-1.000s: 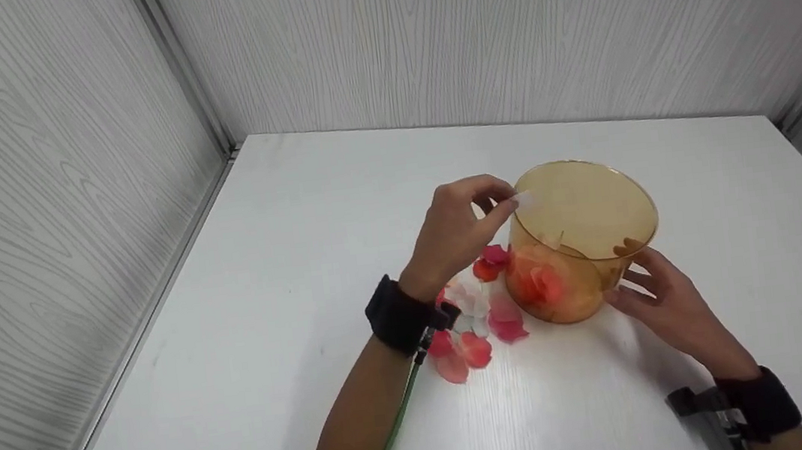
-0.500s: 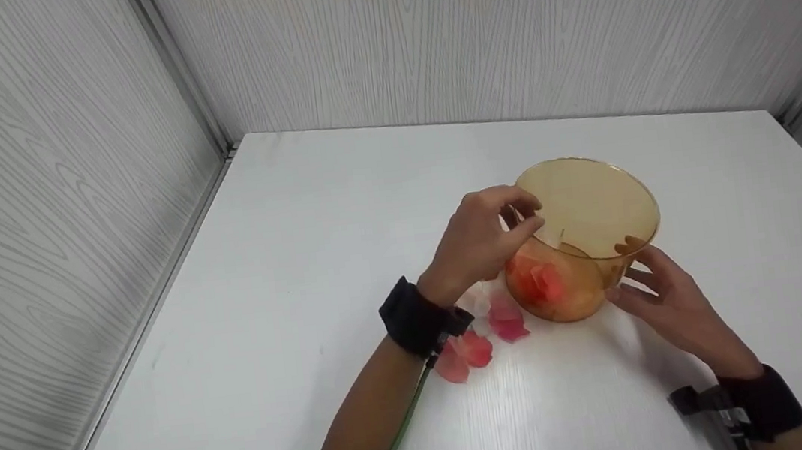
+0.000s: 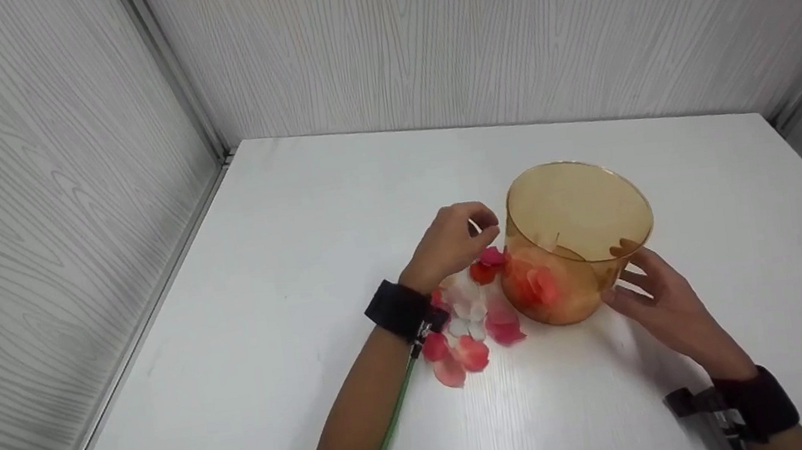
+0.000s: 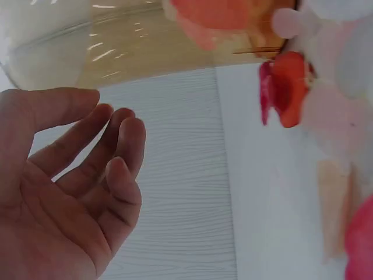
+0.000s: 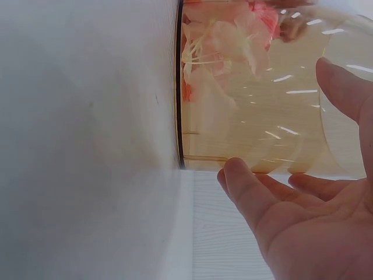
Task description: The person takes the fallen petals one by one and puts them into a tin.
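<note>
A see-through amber container point(image 3: 573, 213) stands upright on the white table, with red and pale petals point(image 3: 540, 286) showing through its wall. My left hand point(image 3: 452, 243) hovers just left of its rim. In the left wrist view, the fingers point(image 4: 131, 146) are loosely curled, with nothing seen between them. My right hand point(image 3: 671, 307) holds the container's right side, thumb and fingers spread around the wall; the right wrist view shows fingertips point(image 5: 236, 169) against it. Pink, red and white petals point(image 3: 472, 353) lie left of the container, partly hidden under the left wrist.
A green stem point(image 3: 397, 422) runs along the left forearm, its upper end hidden by the wrist strap. Black straps with small cameras sit on both wrists. Wood-grained panels point(image 3: 485, 34) border the table at the back and left.
A small white piece between my left fingertips is gone from the hand. That hand dipped over the container's rim, then drew back left. The right hand kept its hold.
</note>
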The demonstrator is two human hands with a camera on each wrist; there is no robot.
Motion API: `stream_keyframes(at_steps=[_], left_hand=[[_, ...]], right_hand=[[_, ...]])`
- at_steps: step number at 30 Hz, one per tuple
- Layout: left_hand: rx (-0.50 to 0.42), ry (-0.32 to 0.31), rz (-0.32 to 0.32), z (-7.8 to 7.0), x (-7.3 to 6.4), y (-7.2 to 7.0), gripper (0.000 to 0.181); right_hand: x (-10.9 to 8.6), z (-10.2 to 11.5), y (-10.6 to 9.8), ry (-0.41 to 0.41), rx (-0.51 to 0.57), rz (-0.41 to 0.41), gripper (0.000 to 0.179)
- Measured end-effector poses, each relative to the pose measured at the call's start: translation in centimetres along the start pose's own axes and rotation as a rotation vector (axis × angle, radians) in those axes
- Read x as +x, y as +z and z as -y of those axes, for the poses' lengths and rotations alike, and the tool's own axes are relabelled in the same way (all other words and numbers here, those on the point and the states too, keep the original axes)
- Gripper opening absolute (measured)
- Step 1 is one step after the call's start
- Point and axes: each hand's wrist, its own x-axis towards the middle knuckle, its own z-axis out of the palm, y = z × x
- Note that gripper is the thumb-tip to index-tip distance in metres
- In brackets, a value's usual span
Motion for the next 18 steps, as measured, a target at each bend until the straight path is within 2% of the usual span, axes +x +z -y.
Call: stream_keyframes(at_steps=[3, 6, 11, 15, 18], left_hand=[[0.078, -0.070, 0.078, 0.6, 0.1, 1.0, 0.026], [0.133, -0.099, 0.137, 1.1, -0.2, 1.4, 0.026], [0.170, -0.077, 0.269, 1.6, -0.6, 1.7, 0.028], [0.289, -0.062, 0.285, 1.7, -0.9, 1.8, 0.029], [0.333, -0.088, 0.276, 1.3, -1.0, 1.4, 0.024]], right_hand=[[0.0, 0.0, 0.0, -0.013, -0.005, -0.010, 0.075], [0.0, 0.0, 0.1, -0.015, -0.012, -0.012, 0.076], [0.1, -0.1, 0.1, -0.007, -0.002, -0.007, 0.078], [0.0, -0.2, 0.1, -0.013, -0.012, -0.013, 0.077], [0.0, -0.2, 0.1, -0.019, -0.016, -0.016, 0.078]])
